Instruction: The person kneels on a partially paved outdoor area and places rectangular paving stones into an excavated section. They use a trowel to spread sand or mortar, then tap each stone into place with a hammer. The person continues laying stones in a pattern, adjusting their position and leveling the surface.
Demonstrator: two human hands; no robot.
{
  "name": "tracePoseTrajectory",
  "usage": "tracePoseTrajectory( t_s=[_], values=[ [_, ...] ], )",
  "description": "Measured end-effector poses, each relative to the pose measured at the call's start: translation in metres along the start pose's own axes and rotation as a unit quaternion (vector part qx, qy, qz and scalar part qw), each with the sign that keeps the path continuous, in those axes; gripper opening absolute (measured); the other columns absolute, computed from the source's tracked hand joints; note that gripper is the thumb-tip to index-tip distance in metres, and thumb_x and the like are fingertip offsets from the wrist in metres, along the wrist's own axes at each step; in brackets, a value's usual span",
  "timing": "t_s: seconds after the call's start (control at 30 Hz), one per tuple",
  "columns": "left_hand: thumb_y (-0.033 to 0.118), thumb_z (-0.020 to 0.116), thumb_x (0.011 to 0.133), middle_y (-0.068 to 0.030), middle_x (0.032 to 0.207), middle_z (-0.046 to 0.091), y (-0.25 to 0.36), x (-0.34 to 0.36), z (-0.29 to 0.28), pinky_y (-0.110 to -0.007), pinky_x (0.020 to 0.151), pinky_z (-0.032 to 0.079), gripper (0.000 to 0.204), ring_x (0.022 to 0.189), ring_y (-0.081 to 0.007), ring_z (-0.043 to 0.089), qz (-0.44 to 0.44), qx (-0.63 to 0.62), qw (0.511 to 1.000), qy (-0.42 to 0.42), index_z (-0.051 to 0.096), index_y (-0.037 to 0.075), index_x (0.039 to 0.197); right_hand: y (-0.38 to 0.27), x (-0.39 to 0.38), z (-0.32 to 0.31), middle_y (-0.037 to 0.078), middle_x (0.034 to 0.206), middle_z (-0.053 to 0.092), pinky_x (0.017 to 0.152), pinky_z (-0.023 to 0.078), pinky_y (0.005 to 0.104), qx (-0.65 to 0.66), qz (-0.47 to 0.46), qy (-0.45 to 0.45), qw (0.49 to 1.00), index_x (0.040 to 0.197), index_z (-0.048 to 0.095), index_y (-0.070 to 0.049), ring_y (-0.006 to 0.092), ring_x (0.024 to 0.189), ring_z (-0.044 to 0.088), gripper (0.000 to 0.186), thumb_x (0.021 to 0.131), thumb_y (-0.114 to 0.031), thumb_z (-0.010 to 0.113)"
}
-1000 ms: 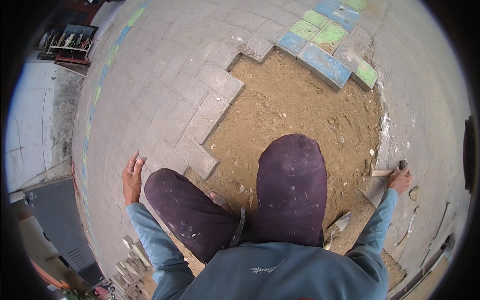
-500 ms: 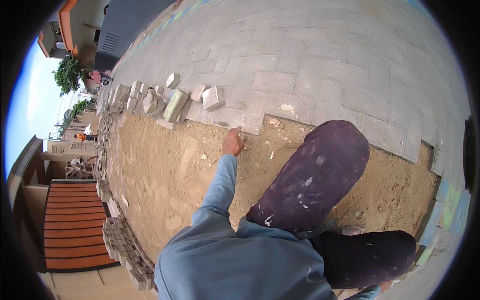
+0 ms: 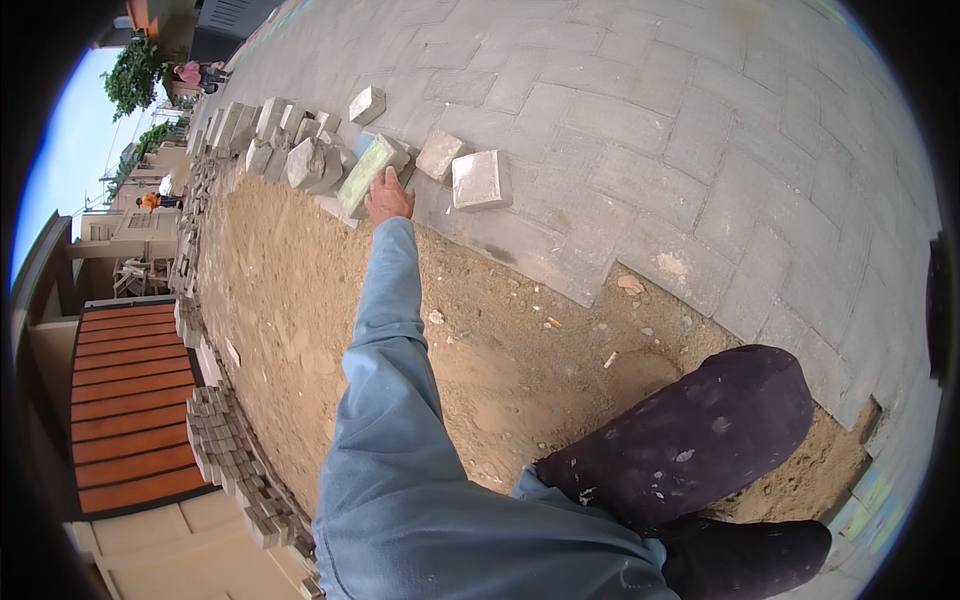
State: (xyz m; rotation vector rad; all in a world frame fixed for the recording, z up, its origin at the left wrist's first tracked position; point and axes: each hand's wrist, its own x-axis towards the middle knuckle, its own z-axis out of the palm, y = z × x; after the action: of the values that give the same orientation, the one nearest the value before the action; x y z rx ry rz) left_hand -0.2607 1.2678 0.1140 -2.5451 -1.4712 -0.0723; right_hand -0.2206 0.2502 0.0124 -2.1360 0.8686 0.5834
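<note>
My left arm stretches forward, its hand (image 3: 390, 202) curled over a long, green-painted concrete paver (image 3: 363, 176) at the sand's edge. A square whitish paver (image 3: 481, 180) and a smaller pale block (image 3: 440, 156) lie just right of my fingers. To the left are loose grey pavers (image 3: 305, 166), some heaped on one another. My right hand is out of view, and my bent legs in dark, paint-flecked trousers fill the lower right.
Bare sand (image 3: 280, 270) borders laid grey pavers (image 3: 690, 160). Stacked blocks (image 3: 225, 445) line the far side, before an orange slatted gate (image 3: 135, 400). A person in pink (image 3: 195, 75) and a person in orange (image 3: 152, 200) are farther along the street.
The view has swung left from my knees and the coloured pavers. My left hand has reached farther out, onto the green-painted paver. My right hand has left view.
</note>
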Motion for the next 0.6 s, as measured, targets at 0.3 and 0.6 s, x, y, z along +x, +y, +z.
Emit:
tracePoseTrajectory(
  t_s=[0.3, 0.6],
  values=[
    [0.034, 0.097, 0.061, -0.0105, 0.17, 0.02, -0.076, 0.099, 0.028, -0.056, 0.119, 0.033, 0.133, 0.154, -0.0272, 0.03, 0.02, 0.054, 0.981, -0.185, 0.015, 0.018, 0.164, -0.053, 0.014, 0.008, 0.01, 0.118, 0.068, 0.092, 0.054, 0.0393, -0.129, -0.003, -0.007, 0.992, 0.122, 0.066, -0.009, 0.0209, 0.111, 0.065, 0.026, 0.102, -0.021, 0.055],
    [0.034, 0.099, 0.055, -0.0061, 0.166, 0.03, -0.029, 0.133, 0.027, -0.055, 0.118, 0.036, 0.142, 0.152, -0.0256, 0.033, -0.033, 0.098, 0.972, -0.211, 0.01, 0.02, 0.165, -0.09, 0.063, 0.018, 0.008, 0.119, 0.068, 0.093, 0.054, 0.0395, -0.267, 0.003, 0.001, 0.964, 0.12, 0.066, -0.011, 0.0206, 0.113, 0.064, 0.026, 0.102, -0.024, 0.052]
  ],
)
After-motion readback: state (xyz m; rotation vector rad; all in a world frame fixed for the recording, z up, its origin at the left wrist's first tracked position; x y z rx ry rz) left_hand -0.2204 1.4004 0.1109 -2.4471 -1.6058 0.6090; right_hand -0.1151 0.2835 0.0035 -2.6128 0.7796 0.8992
